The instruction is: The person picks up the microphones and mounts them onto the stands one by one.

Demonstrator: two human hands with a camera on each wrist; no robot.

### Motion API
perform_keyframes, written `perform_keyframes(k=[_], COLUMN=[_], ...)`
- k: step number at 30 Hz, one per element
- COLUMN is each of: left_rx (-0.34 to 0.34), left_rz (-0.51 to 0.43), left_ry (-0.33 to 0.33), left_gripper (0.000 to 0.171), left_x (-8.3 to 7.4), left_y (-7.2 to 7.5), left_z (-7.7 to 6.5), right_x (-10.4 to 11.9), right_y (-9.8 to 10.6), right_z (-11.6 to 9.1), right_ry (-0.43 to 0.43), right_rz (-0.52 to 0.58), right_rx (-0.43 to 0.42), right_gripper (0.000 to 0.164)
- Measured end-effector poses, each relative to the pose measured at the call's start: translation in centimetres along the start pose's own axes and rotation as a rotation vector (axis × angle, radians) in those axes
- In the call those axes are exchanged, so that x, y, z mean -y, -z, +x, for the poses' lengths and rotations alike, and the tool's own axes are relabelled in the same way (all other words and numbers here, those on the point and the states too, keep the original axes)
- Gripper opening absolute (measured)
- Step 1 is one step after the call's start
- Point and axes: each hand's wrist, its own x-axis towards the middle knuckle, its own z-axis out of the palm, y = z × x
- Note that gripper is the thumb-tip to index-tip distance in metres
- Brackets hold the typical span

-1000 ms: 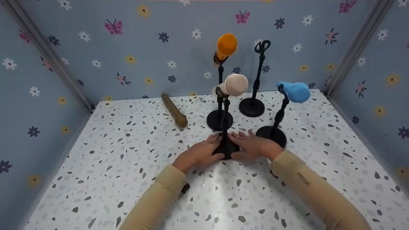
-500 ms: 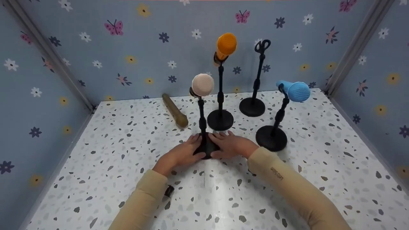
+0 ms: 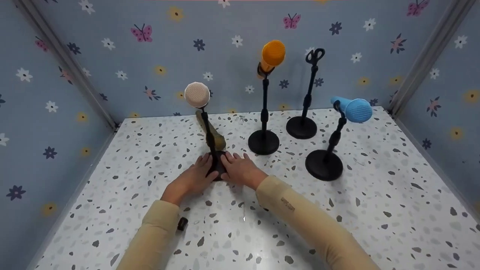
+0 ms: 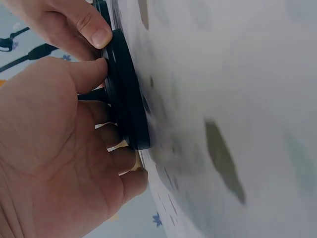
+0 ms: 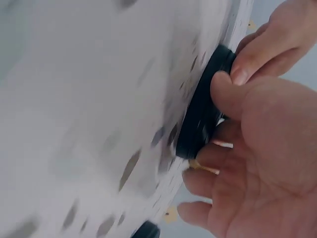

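Note:
A black microphone stand [image 3: 210, 140] holds a pale pink microphone [image 3: 197, 94] on the left-centre of the table. My left hand [image 3: 193, 178] grips its round base from the left. On the opposite side my right hand [image 3: 242, 170] does the same, both thumbs at the near rim. In the left wrist view the base [image 4: 130, 94] lies between the two thumbs and the curled fingers, close over the tabletop. The right wrist view shows fingers [image 5: 198, 183] spread along the base's edge. Just behind the stand lies a brown microphone [image 3: 218, 141], partly hidden by the stem.
An orange microphone [image 3: 273, 53] sits on a stand [image 3: 264, 116] at the back centre. Right of it stands a bare microphone stand [image 3: 307, 101]. A blue microphone [image 3: 358, 110] is on another stand [image 3: 324, 165] further right. Flowered walls [image 3: 232, 63] enclose the speckled table [image 3: 300, 225].
Both hands have slid the stand with the pale pink microphone leftward, away from the orange one's stand. It now stands in front of the brown microphone. The other stands stay put.

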Motion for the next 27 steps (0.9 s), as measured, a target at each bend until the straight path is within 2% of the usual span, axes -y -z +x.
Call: perform_keyframes(k=[6,16,21,25,27], left_rx=[-0.005,-0.034,-0.051,-0.08,-0.092], left_rz=[0.006,0.024,0.017,0.03,0.034], left_ry=[0.034,0.092,0.134,0.121,0.115], left_gripper=[0.066,0.069,0.069,0.068,0.068], left_x=[1.9,2.6,2.8,3.0,3.0], left_y=[0.9,2.0,1.8,1.3,1.0], left_z=[-0.3,2.2,2.5,2.3,2.1], right_x=[1.9,1.5,1.2,1.0,0.7], right_y=[0.1,0.7,0.8,1.3,1.7], right_z=[1.8,3.6,3.9,3.7,3.8], right_ry=[0.001,-0.013,0.026,0.072,0.084], right_rz=[-0.055,-0.108,-0.104,-0.129,-0.111], right_rx=[-0.055,-0.051,-0.071,-0.101,-0.142], right_gripper=[0.066,0.066,0.064,0.058,0.056])
